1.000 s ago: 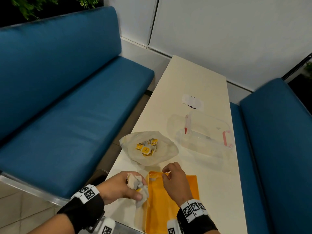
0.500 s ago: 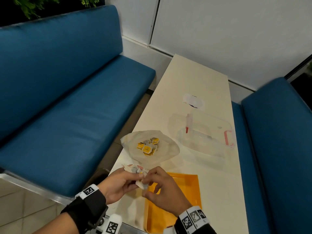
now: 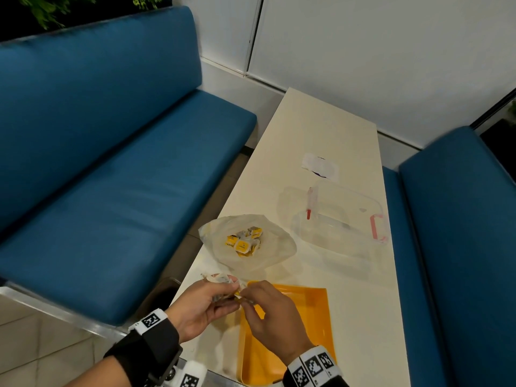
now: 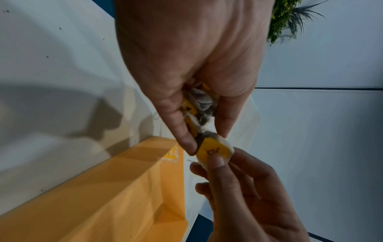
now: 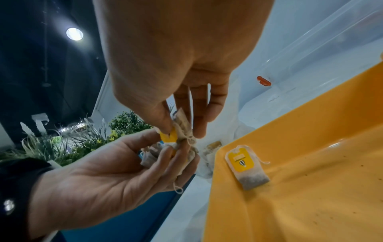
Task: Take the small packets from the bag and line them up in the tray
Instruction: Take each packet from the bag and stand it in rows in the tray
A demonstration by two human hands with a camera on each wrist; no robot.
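Left hand point(image 3: 199, 304) cups bunch point(image 4: 199, 104) of packets, fingers curled round it. Right hand point(image 3: 269, 314) pinches one packet point(image 4: 214, 151) by yellow tag, over tray point(image 3: 312, 325) near-left corner. Best: pull single packet free slowly, strings may tangle; lay beside placed packet point(image 5: 245, 167). Bag point(image 3: 268, 247) just beyond tray, more inside. Right wrist view alone shows placed packet whole; head view hides it behind hands.

Cream table point(image 3: 321, 129) w/ bag point(image 3: 276, 247), orange tray point(image 3: 321, 317), clear container point(image 3: 349, 219), paper point(image 3: 321, 166).
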